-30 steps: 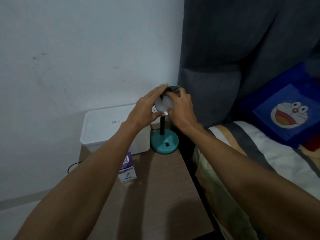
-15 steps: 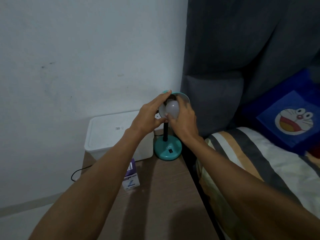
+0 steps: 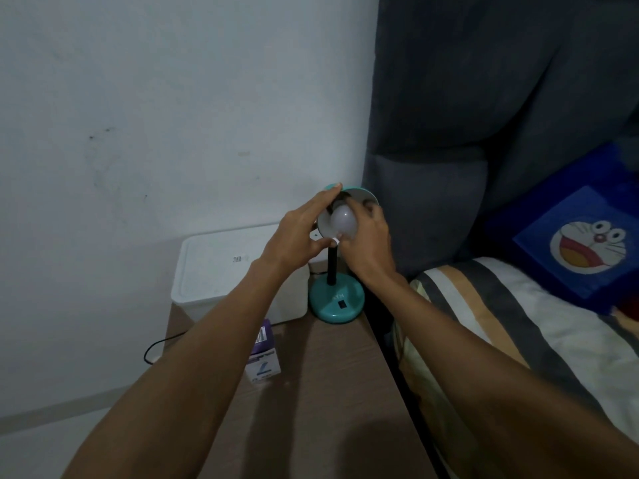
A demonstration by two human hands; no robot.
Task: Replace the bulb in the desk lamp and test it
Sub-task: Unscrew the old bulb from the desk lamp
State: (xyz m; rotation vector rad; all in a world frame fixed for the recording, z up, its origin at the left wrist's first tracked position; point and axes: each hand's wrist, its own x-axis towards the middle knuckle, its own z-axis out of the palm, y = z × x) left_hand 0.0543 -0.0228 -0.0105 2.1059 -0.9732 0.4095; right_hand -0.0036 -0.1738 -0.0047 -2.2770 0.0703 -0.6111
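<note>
A teal desk lamp stands at the back of the wooden bedside table, its round base (image 3: 336,303) on the tabletop and a black stem rising to the tilted shade (image 3: 363,195). A white bulb (image 3: 343,224) sits in the mouth of the shade, unlit. My left hand (image 3: 300,239) grips the shade's left rim, fingertips on its top edge and thumb under it. My right hand (image 3: 369,244) wraps the bulb from the right, fingers curled around it. The socket is hidden behind the bulb and my fingers.
A white lidded box (image 3: 221,271) stands left of the lamp against the wall. A small purple and white bulb carton (image 3: 264,354) lies on the table (image 3: 328,409) under my left forearm. A black cable (image 3: 157,345) hangs off the left edge. A bed with a striped cover (image 3: 518,340) adjoins on the right.
The bulb has come into plainer view in the shade's mouth as my right fingers shifted around it. My left hand stays on the shade. The camera view has drifted slightly.
</note>
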